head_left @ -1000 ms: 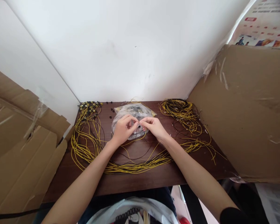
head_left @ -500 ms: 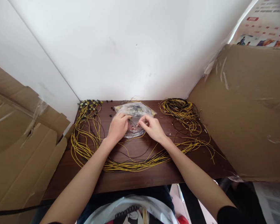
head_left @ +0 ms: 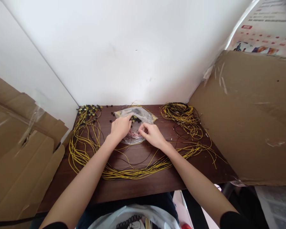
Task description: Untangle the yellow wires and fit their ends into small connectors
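Note:
A clear plastic bag (head_left: 143, 112) lies at the back middle of the table, its upper side lifted, with small black and yellow parts (head_left: 135, 119) showing inside. My left hand (head_left: 120, 128) is at the bag's left side, its fingers closed on the plastic edge; their tips are partly hidden. Just right of it, my right hand (head_left: 152, 134) pinches a thin dark wire over the front of the bag. A long bundle of yellow and black wires (head_left: 138, 173) curves across the table in front of both hands, passing under my forearms.
Wires with black and yellow ends (head_left: 89, 111) gather at the back left. A tangled coil of wire (head_left: 178, 114) lies back right. Loose black caps (head_left: 111, 114) sit left of the bag. Cardboard (head_left: 252, 121) flanks the brown table (head_left: 133, 190); a white wall (head_left: 133, 63) stands behind.
My left hand has raised the bag's upper plastic, so the black and yellow parts show more clearly. My right hand keeps its pinch. The view has shifted slightly.

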A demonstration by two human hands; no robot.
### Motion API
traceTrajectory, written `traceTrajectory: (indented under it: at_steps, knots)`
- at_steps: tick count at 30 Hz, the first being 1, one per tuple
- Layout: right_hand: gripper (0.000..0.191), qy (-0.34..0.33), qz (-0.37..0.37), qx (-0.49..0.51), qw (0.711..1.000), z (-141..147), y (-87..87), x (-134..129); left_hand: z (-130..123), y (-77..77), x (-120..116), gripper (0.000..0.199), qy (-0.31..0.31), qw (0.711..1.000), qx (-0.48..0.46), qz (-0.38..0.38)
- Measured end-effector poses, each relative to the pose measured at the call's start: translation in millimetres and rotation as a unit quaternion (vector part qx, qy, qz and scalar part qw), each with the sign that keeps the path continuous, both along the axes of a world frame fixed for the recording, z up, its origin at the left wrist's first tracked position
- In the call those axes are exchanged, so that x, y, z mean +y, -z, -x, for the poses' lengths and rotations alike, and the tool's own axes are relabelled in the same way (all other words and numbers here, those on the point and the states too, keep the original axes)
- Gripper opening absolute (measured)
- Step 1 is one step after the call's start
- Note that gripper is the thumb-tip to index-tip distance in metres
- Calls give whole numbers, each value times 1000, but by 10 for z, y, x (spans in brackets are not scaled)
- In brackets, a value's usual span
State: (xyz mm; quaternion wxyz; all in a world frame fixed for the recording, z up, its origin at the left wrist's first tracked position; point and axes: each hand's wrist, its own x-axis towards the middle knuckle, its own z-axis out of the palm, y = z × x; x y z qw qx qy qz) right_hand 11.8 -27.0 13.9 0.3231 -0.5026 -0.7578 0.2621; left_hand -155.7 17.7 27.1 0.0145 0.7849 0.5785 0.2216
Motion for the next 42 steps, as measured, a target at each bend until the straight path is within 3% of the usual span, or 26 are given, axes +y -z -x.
traceTrajectory:
  at_steps: [7,12,16,24,36,42]
  knots:
    - [13,13,-9,-22,1000,-5,-31,0,-226,-275,113,35,-8,996,51,-67]
    - [13,17,-2,-36,999,-12,-42,-3,-258,-169,162,26,48,991,125,2]
    - [13,17,2,-38,999,-9,-47,-16,-237,-94,146,32,41,987,157,12]
    - [11,15,4,-40,999,-9,-62,-13,-180,-79,138,22,45,990,132,-6]
    - [11,12,15,-55,998,-8,-91,-23,-84,-57,-38,24,52,992,111,7]
    - [11,4,10,-58,998,-19,-96,-27,-11,47,-124,27,61,996,61,-4]
